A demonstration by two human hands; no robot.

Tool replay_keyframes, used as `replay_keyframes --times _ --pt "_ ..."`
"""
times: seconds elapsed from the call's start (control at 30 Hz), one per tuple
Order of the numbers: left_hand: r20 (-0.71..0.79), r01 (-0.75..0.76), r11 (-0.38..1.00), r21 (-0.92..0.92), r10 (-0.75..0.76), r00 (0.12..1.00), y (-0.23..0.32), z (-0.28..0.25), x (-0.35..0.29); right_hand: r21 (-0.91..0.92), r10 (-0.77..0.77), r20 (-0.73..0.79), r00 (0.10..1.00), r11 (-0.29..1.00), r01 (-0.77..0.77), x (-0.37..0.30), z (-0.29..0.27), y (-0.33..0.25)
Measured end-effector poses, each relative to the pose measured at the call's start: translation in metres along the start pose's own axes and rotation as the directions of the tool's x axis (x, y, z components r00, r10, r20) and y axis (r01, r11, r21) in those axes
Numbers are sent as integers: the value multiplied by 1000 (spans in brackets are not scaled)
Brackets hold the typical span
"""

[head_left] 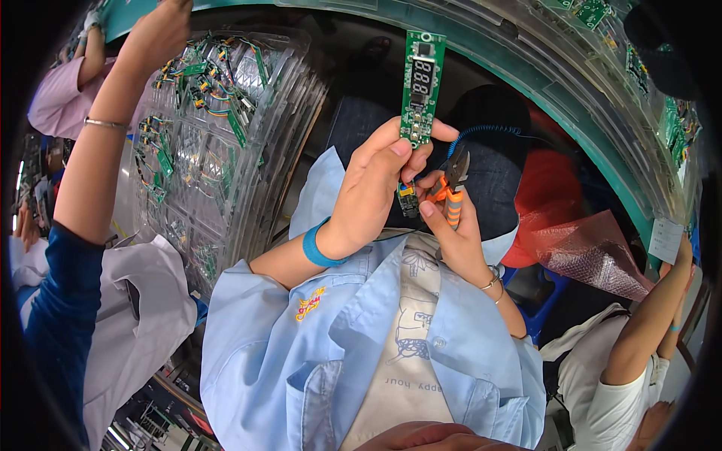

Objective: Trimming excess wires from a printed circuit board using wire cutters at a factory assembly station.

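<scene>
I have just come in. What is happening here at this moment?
The person's left hand holds up a green circuit board with a small display. The right hand holds orange-handled pliers; their jaws do not touch the board. A black and yellow part shows between the hands. On the left is a stack of clear trays with more boards. Other people's arms show on both sides.

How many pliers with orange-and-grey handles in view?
1: orange-and-grey-handled metal pliers in the wearer's right hand, below and right of the long green circuit board. Others may be hidden.
</scene>
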State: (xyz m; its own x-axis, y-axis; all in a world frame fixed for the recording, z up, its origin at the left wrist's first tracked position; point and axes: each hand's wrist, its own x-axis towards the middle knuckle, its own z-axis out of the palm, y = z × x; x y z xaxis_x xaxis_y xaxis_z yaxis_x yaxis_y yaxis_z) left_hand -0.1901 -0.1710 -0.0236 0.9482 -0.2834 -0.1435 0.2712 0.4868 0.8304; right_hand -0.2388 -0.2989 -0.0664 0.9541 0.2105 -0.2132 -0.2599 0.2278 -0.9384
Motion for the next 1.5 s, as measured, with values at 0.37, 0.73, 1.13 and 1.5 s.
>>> replay_keyframes --times 0.37,0.73,1.13,1.5 --pt "0 25 995 -99 -25 1000 -8 -5 6 72 75 -25 997 995 -73 5 -4 15" --pt "-26 -201 967 -156 199 980 -7 -32 0 72 -22 -32 999 997 25 5 0 13" --pt "222 24 823 568 -182 958 -3 -58 -24 10 -208 -291 934 975 220 -3 -1 -13" --pt "519 -588 207 782 305 798 2 -21 -17 -104 -120 -141 983 989 105 1 -9 -45"
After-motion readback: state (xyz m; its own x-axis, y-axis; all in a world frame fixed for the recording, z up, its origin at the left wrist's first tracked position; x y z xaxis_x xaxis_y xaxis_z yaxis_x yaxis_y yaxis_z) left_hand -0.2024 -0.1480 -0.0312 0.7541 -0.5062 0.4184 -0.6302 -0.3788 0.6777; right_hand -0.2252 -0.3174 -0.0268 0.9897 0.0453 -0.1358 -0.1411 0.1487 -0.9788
